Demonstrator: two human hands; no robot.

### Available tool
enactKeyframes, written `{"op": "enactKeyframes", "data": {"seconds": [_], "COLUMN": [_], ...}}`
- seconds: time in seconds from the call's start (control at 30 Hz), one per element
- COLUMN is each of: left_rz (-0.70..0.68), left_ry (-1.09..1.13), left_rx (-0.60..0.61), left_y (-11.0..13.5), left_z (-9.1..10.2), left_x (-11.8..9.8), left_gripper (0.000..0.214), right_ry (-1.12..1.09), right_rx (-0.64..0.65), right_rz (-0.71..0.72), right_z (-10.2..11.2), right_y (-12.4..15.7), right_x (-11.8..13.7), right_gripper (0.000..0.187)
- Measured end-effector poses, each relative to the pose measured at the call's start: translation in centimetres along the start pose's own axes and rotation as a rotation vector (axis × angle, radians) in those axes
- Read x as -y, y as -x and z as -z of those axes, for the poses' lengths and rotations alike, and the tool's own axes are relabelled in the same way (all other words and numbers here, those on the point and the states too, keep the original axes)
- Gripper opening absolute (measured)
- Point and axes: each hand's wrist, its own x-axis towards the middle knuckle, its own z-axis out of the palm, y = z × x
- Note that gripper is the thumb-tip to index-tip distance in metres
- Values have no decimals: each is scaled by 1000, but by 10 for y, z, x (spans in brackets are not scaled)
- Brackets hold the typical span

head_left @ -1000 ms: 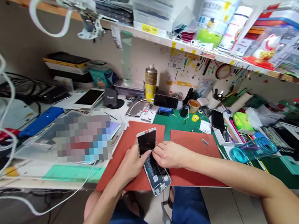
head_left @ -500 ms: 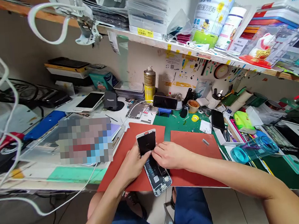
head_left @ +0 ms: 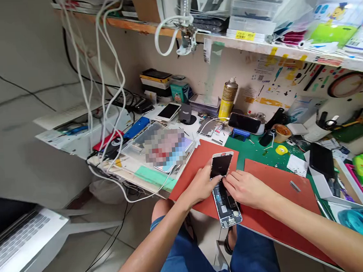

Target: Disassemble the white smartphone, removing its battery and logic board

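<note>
An opened white phone lies at the near edge of a red mat. Its body shows the battery and boards, and its screen panel is lifted up at the far end. My left hand grips the left side of the phone where screen and body meet, thumb on the screen's edge. From the right, my right hand pinches at the same joint, fingers closed on the lower edge of the screen.
A green cutting mat lies behind the red one. A spray can, phone on a blue stand, tape roll, black phone and clear tray crowd the bench. White cables hang left. A laptop sits low left.
The view has swung left and down, bringing the hanging cables, wall and laptop into sight. Both hands keep the same hold on the phone.
</note>
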Motion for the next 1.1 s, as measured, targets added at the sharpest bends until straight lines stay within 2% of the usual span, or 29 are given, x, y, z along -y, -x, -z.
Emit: {"op": "enactKeyframes", "data": {"seconds": [0.2, 0.43, 0.6, 0.77, 0.87, 0.93, 1.03, 1.1], "left_rz": [13, 8, -4, 11, 18, 8, 3, 35], "left_ry": [-29, -45, -31, -21, 1, 26, 144, 271], "left_rx": [27, 52, 73, 49, 23, 20, 19, 4], "left_y": [2, 2, 2, 3, 3, 3, 0, -2], "left_z": [4, 3, 3, 5, 6, 6, 5, 4], "left_x": [-10, -7, -9, -13, -10, -6, 3, 6], "left_gripper": [36, 48, 49, 47, 35, 29, 30, 38], "right_ry": [62, 84, 68, 38, 25, -1, -197, -314], "right_rx": [-6, -13, -36, -64, -84, -109, -199, -245], "right_rz": [-3, 0, -2, -48, -139, -247, -477, -597], "right_z": [-1, 0, -1, 1, 7, 13, 22, 27], "right_y": [2, 4, 2, 2, 5, 9, 17, 22], "right_x": [-1, -1, -1, 1, 3, 8, 21, 33], "right_gripper": [20, 19, 17, 22, 21, 21, 22, 21]}}
